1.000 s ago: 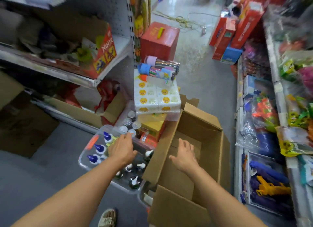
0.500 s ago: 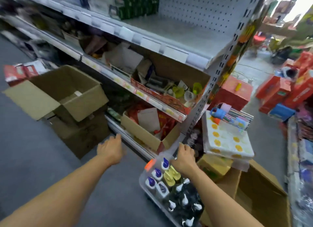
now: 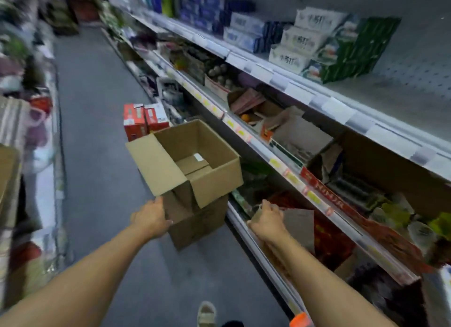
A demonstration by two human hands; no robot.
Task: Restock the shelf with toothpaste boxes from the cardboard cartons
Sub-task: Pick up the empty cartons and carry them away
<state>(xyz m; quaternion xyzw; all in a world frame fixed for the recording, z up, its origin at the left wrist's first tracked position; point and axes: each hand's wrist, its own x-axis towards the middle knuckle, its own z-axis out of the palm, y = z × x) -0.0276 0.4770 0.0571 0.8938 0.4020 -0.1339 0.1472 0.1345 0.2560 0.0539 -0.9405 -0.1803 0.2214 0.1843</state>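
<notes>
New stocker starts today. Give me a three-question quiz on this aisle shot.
1. True or false: the open cardboard carton sits on top of another carton.
2. Which hand touches the lower carton? A) left B) right
3. Fill in: behind the cartons on the floor stand two ____ boxes.

Key: 1 true. 2 A, the left hand; the right hand is at the bottom shelf's edge. 3 red, the red boxes.

open carton between aisle floor and shelves

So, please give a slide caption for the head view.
Left hand touches the lower of two stacked brown cardboard cartons; the right hand reaches toward the bottom shelf.
</notes>
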